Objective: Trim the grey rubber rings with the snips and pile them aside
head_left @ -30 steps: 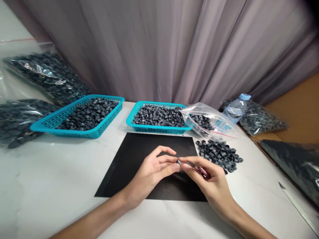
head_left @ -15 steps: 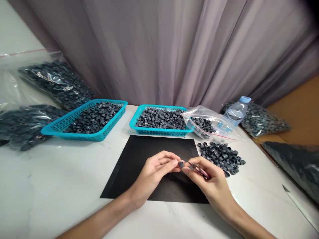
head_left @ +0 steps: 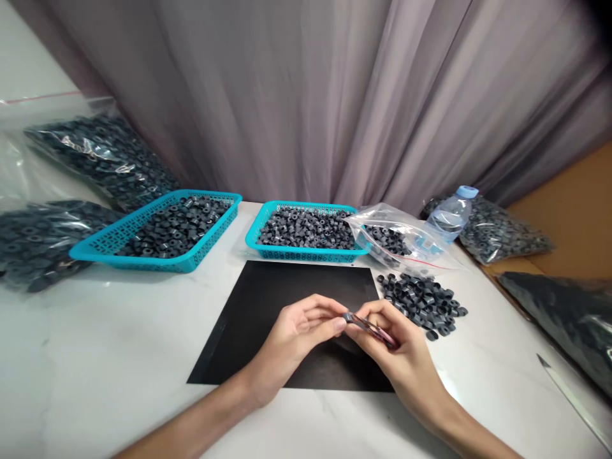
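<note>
Pinched between the fingertips of my left hand [head_left: 306,328] is a small dark grey plastic ring [head_left: 347,315]. My right hand [head_left: 399,341] is closed around a pair of small scissors [head_left: 377,333] with pinkish handles, and their tips touch the ring; its fingers partly hide them. Both hands hover over a black mat [head_left: 239,319]. Just beyond my right hand lies a loose pile of similar grey rings [head_left: 423,303] on the white table.
Two blue baskets full of grey pieces, one on the left [head_left: 191,262] and one in the middle [head_left: 306,255], stand toward the curtain. An open clear bag [head_left: 425,258], a water bottle [head_left: 452,213] and filled bags [head_left: 100,159] surround them. A knife-like blade [head_left: 568,395] lies far right.
The scissors in my right hand have moved left, and their tips now meet the ring. My left hand still pinches the ring. The view has shifted slightly.
</note>
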`<act>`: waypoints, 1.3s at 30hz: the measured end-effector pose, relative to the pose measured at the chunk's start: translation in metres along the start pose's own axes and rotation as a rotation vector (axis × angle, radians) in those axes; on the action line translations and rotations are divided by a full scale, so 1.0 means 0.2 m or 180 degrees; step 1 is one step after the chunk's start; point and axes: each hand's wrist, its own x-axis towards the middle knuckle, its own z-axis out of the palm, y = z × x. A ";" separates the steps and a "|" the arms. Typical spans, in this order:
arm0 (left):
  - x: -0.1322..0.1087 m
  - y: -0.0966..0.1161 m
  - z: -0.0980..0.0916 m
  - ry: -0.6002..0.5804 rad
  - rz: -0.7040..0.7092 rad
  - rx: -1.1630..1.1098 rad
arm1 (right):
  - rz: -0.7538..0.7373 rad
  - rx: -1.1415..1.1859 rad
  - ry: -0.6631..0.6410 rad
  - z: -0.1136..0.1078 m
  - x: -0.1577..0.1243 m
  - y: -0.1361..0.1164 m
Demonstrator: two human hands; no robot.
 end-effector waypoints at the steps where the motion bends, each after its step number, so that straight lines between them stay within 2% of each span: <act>1: 0.00 0.00 0.00 0.0013 0.0005 -0.0015 | -0.0005 -0.0006 0.0008 0.00 0.00 0.00; 12: -0.01 -0.01 0.00 0.0035 0.0158 -0.0071 | -0.0150 -0.0379 0.0008 -0.02 0.00 0.00; 23: -0.02 0.02 0.01 -0.0021 0.0283 0.0393 | -0.0180 -0.0266 0.0130 -0.02 0.00 -0.01; 25: -0.02 0.01 0.00 0.0000 0.0432 0.0677 | -0.0211 -0.0313 0.0165 -0.02 0.00 -0.01; 29: -0.01 -0.01 -0.02 0.0106 0.1019 0.1523 | -0.0225 -0.0388 0.0156 -0.02 0.01 -0.01; 32: -0.01 -0.01 -0.02 0.0146 0.1216 0.1721 | -0.0192 -0.0347 0.0124 -0.01 0.01 -0.01; 35: -0.01 -0.01 -0.02 0.0202 0.1116 0.1695 | -0.0157 -0.0265 0.0135 -0.01 0.01 -0.01; 39: -0.01 -0.02 -0.02 0.0192 0.0719 0.1321 | -0.0155 -0.0223 0.0275 -0.01 0.00 -0.01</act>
